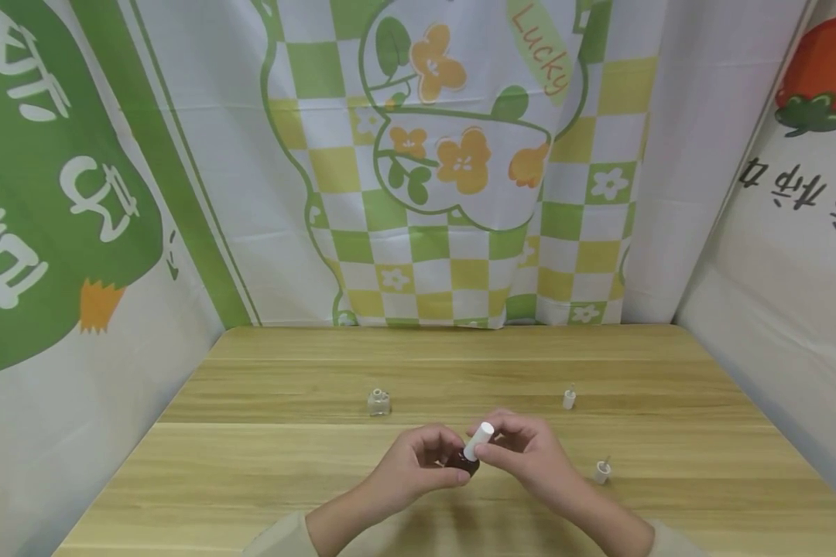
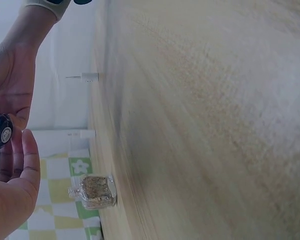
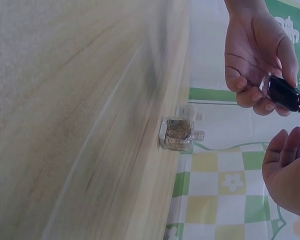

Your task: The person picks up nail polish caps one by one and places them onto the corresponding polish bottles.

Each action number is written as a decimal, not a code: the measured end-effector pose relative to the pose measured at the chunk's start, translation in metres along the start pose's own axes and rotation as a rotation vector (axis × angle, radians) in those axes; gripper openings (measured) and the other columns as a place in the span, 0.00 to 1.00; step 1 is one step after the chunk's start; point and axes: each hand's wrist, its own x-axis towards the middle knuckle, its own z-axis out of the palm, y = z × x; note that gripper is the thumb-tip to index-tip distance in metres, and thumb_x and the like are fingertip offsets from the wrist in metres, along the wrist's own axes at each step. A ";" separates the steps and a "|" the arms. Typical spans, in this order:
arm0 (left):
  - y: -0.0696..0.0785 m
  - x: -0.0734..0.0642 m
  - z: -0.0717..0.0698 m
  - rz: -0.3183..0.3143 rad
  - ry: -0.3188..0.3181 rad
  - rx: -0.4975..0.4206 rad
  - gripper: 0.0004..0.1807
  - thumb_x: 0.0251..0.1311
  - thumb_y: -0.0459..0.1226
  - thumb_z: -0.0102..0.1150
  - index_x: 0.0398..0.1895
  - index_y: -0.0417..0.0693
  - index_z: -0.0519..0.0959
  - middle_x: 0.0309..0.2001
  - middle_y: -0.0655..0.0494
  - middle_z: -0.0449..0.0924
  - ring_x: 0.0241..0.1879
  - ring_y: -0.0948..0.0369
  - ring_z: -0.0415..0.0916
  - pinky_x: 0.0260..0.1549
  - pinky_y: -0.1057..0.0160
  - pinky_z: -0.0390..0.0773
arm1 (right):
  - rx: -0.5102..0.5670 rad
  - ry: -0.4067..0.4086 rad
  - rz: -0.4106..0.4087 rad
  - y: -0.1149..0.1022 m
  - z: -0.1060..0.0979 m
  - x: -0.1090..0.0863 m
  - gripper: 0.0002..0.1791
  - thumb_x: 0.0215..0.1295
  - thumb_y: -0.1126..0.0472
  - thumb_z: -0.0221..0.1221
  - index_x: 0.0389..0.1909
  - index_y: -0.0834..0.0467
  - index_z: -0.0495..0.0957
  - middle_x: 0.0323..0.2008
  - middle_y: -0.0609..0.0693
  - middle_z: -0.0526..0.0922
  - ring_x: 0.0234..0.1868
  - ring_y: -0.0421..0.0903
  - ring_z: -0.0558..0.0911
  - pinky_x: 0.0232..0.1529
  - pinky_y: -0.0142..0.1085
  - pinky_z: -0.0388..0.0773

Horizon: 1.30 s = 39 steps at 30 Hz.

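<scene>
My left hand [image 1: 418, 468] grips a dark nail polish bottle [image 1: 464, 462], whose glossy body shows between thumb and fingers in the right wrist view. A tall white cap [image 1: 480, 441] sits at the bottle's neck, tilted up to the right. Thumb and fingers of my right hand [image 1: 525, 449] pinch this cap from the right side. The left wrist view catches the bottle's base [image 2: 6, 134] with a small round label. Both hands are raised above the wooden table.
Farther back on the table [image 1: 286, 464] stands a clear, uncapped glass bottle [image 1: 379, 403] with glittery contents; the right wrist view shows a second clear bottle [image 3: 185, 111] behind it. To the right, two white brush caps [image 1: 569, 400] [image 1: 602, 472] stand brush up. Printed curtains [image 1: 460, 255] border the table.
</scene>
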 end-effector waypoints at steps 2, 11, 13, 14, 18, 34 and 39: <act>0.000 0.000 0.000 -0.004 0.004 0.005 0.13 0.56 0.30 0.65 0.43 0.33 0.77 0.39 0.52 0.80 0.37 0.63 0.77 0.40 0.63 0.80 | -0.019 0.020 0.014 0.000 0.001 0.000 0.04 0.63 0.72 0.60 0.36 0.61 0.80 0.39 0.52 0.82 0.41 0.45 0.81 0.42 0.39 0.81; 0.001 0.002 0.002 -0.010 0.021 0.035 0.13 0.55 0.30 0.66 0.42 0.34 0.78 0.38 0.54 0.80 0.36 0.63 0.77 0.41 0.63 0.80 | -0.087 0.091 0.101 0.000 0.001 0.000 0.09 0.63 0.67 0.63 0.39 0.69 0.78 0.36 0.55 0.80 0.37 0.44 0.80 0.40 0.38 0.81; 0.001 0.002 0.002 -0.010 0.023 0.036 0.13 0.55 0.30 0.66 0.42 0.34 0.78 0.38 0.53 0.80 0.36 0.63 0.77 0.41 0.63 0.80 | -0.092 0.094 0.106 0.000 0.000 0.000 0.09 0.63 0.67 0.63 0.40 0.70 0.78 0.36 0.54 0.80 0.37 0.44 0.80 0.40 0.38 0.81; 0.001 0.002 0.002 -0.012 0.025 0.036 0.13 0.55 0.30 0.66 0.42 0.34 0.78 0.38 0.53 0.81 0.36 0.63 0.77 0.41 0.63 0.80 | -0.091 0.092 0.106 0.000 0.000 0.000 0.09 0.63 0.67 0.63 0.40 0.70 0.78 0.37 0.54 0.80 0.37 0.45 0.80 0.40 0.39 0.81; 0.001 0.003 0.002 -0.019 0.032 0.039 0.13 0.55 0.31 0.66 0.42 0.34 0.78 0.38 0.53 0.81 0.37 0.63 0.77 0.42 0.62 0.80 | -0.079 0.088 0.100 -0.001 0.000 0.000 0.09 0.63 0.68 0.62 0.41 0.70 0.78 0.38 0.54 0.81 0.38 0.45 0.81 0.41 0.39 0.81; 0.012 0.011 0.002 -0.044 0.066 0.065 0.13 0.55 0.31 0.68 0.42 0.37 0.78 0.38 0.52 0.81 0.38 0.61 0.77 0.40 0.63 0.80 | -0.118 0.108 0.061 -0.011 -0.001 0.009 0.10 0.62 0.66 0.64 0.41 0.67 0.79 0.36 0.56 0.81 0.35 0.46 0.82 0.38 0.42 0.82; 0.016 0.013 0.001 -0.057 0.066 0.075 0.13 0.55 0.31 0.68 0.42 0.37 0.78 0.38 0.52 0.81 0.38 0.60 0.77 0.40 0.63 0.81 | -0.129 0.121 0.065 -0.014 -0.001 0.012 0.11 0.62 0.65 0.64 0.42 0.67 0.78 0.36 0.56 0.82 0.35 0.46 0.81 0.38 0.39 0.81</act>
